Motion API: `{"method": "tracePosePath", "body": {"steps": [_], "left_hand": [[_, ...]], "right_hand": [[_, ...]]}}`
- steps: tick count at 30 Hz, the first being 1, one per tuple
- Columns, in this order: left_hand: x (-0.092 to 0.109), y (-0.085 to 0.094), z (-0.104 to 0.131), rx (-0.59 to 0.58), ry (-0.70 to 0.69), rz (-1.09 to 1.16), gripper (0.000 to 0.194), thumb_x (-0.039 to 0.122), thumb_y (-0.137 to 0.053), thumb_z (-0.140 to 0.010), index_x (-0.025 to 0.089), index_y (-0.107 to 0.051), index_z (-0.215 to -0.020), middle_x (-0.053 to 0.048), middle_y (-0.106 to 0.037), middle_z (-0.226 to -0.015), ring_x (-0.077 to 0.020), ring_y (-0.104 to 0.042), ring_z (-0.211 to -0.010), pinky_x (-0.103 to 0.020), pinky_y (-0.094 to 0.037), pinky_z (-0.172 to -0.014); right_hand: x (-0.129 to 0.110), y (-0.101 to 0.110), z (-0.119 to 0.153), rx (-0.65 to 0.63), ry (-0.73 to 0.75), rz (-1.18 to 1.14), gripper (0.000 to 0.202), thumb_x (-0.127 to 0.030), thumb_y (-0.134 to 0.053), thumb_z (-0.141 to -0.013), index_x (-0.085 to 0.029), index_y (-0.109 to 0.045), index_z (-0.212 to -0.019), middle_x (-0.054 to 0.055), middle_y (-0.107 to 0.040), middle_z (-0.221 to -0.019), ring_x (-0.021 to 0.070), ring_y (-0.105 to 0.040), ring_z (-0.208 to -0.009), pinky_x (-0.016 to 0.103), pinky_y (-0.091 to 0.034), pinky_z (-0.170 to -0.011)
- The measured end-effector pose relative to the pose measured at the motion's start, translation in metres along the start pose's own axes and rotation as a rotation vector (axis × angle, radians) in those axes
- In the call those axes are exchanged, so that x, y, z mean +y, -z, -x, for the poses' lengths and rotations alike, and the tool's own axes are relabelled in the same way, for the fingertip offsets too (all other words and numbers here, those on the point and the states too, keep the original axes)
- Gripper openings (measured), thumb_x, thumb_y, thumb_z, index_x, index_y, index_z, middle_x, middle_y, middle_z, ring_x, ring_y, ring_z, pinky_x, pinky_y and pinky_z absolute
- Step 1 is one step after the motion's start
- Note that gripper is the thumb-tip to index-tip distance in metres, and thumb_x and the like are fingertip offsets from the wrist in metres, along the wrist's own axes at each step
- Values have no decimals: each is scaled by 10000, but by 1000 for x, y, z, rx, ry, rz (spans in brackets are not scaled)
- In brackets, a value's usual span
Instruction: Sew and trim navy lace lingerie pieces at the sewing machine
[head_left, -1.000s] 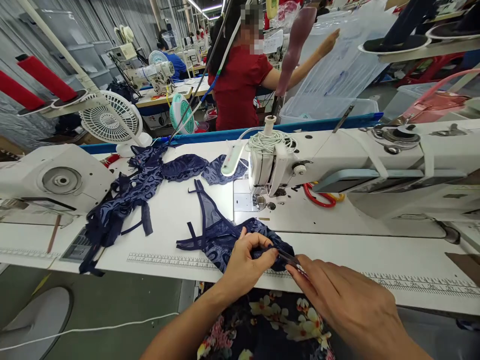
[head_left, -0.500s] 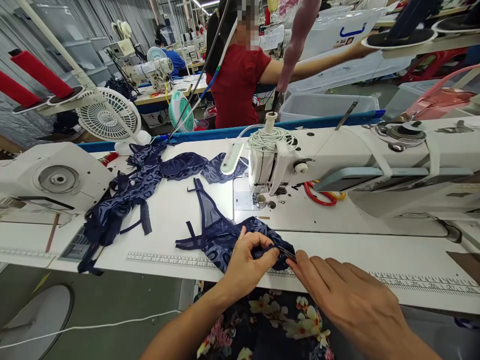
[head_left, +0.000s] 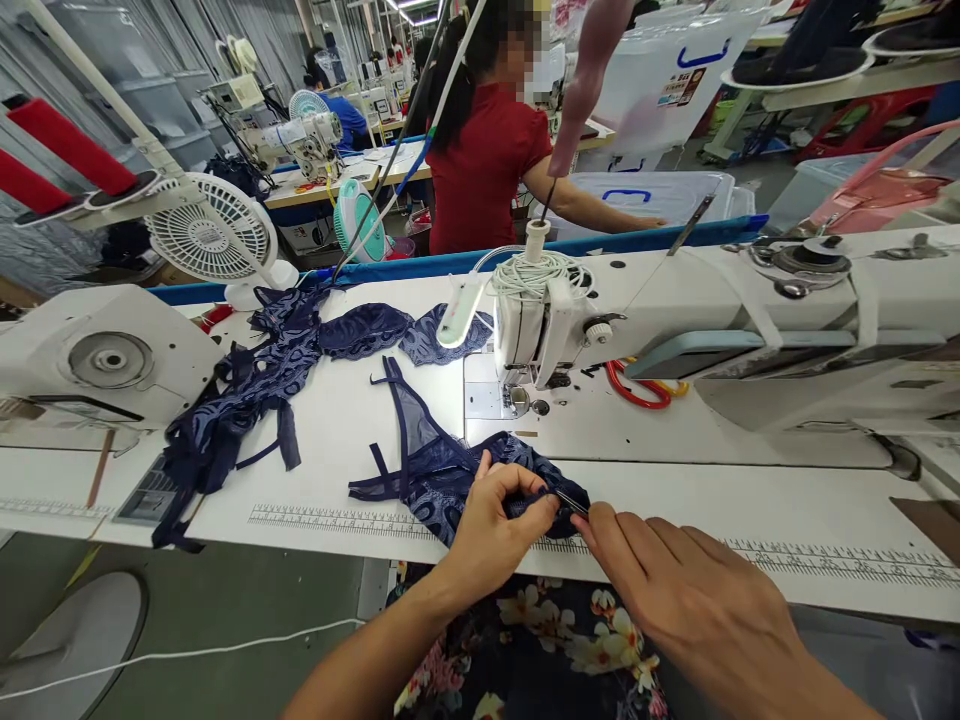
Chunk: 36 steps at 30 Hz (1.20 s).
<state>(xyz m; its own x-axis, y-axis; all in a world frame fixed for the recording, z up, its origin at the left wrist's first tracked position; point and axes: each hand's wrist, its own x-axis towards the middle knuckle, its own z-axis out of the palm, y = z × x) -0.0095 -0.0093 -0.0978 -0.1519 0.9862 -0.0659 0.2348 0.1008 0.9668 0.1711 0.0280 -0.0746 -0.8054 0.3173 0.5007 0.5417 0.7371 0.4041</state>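
A navy lace bra piece [head_left: 431, 500] with sheer mesh and loose straps lies at the table's front edge, below the sewing machine's needle area. My left hand [head_left: 499, 525] pinches its edge between thumb and fingertips. From the right, my right hand [head_left: 682, 580] closes on a slim metal tool [head_left: 571, 501], whose tip meets the fabric beside my left fingertips. Most of the tool is covered by my fingers, so its exact kind is unclear. The sewing machine [head_left: 525, 330] stands just behind the bra piece.
More navy lace pieces [head_left: 251, 400] are heaped at left, beside a second machine [head_left: 112, 350]. Red-handled scissors [head_left: 637, 388] lie under the machine arm. A printed ruler [head_left: 337, 520] runs along the front edge. A fan [head_left: 214, 228] stands behind; beyond, a person in red [head_left: 484, 170] works near lidded bins.
My hands keep almost the same hold on the bra piece and tool. The person in red has lowered an outstretched arm, and a lidded bin now shows behind the machine.
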Motion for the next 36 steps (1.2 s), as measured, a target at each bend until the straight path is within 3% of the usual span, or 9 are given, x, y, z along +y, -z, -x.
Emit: {"method": "tracePosePath", "body": {"steps": [4, 9, 15, 19, 21, 23, 27, 31, 36], "left_hand": [[1, 2, -1, -9, 6, 8, 158, 311, -586, -845, 198, -556, -740, 65, -563, -722, -107, -539, -710, -531, -11, -1221], [1, 7, -3, -31, 20, 73, 177, 344, -590, -851, 197, -567, -755, 58, -556, -725, -110, -545, -721, -524, -25, -1221], [-1, 13, -2, -53, 23, 63, 191, 371, -591, -870, 197, -587, -794, 36, -588, -760, -121, -557, -746, -532, -91, -1214], [-6, 13, 3, 35, -148, -65, 113, 308, -596, -883, 209, -591, -828, 12, -630, -811, -139, -583, -772, -522, -243, -1177], [-8, 13, 6, 133, -318, -192, 31, 243, -599, -886, 217, -594, -872, 3, -640, -839, -149, -597, -816, -502, -306, -1146], [-8, 12, 10, 243, -489, -341, 45, 186, -596, -884, 221, -588, -912, -3, -644, -853, -157, -604, -850, -502, -325, -1128], [-8, 12, 13, 438, -697, -566, 115, 97, -568, -863, 209, -548, -883, -1, -618, -811, -150, -585, -804, -496, -365, -1065], [-13, 17, 16, 627, -787, -640, 160, 44, -529, -821, 198, -515, -861, -11, -583, -771, -152, -519, -731, -370, -439, -812], [-19, 26, 25, 636, -725, -527, 159, 43, -483, -830, 199, -497, -854, -11, -568, -750, -142, -516, -692, -279, -415, -648]], "right_hand": [[1, 1, -3, 5, -12, -14, 173, -149, -491, -965, -144, -617, -846, -18, -468, -594, 143, -447, -523, 324, -299, -599], [17, -7, 3, -2, -125, -114, 322, -337, -405, -1026, -154, -599, -845, -25, -504, -530, 131, -461, -442, 297, -234, -516], [41, -59, 25, -81, -279, 26, 443, -426, -335, -1034, -126, -613, -864, 11, -595, -561, 124, -508, -411, 263, -137, -435], [46, -78, 29, -103, -255, 115, 406, -405, -404, -1011, -112, -650, -874, 62, -610, -648, 172, -550, -533, 273, -245, -469], [44, -71, 23, -40, -255, 44, 340, -383, -465, -990, -107, -663, -985, 98, -639, -755, 223, -588, -664, 306, -357, -556], [36, -55, 12, 55, -270, -205, 297, -338, -518, -971, -120, -629, -1138, 128, -659, -922, 256, -610, -827, 352, -437, -681], [3, -25, -11, 198, -243, -697, 335, -211, -641, -899, -136, -561, -1216, 130, -641, -1045, 238, -600, -959, 375, -476, -833], [-28, -18, -24, 278, -115, -701, 238, -19, -636, -829, -149, -597, -1026, 78, -648, -865, 200, -584, -800, 367, -464, -736], [-32, -16, -32, 260, -122, -913, 194, -31, -579, -869, -157, -598, -1014, 89, -631, -918, 195, -588, -840, 356, -471, -745]]}}
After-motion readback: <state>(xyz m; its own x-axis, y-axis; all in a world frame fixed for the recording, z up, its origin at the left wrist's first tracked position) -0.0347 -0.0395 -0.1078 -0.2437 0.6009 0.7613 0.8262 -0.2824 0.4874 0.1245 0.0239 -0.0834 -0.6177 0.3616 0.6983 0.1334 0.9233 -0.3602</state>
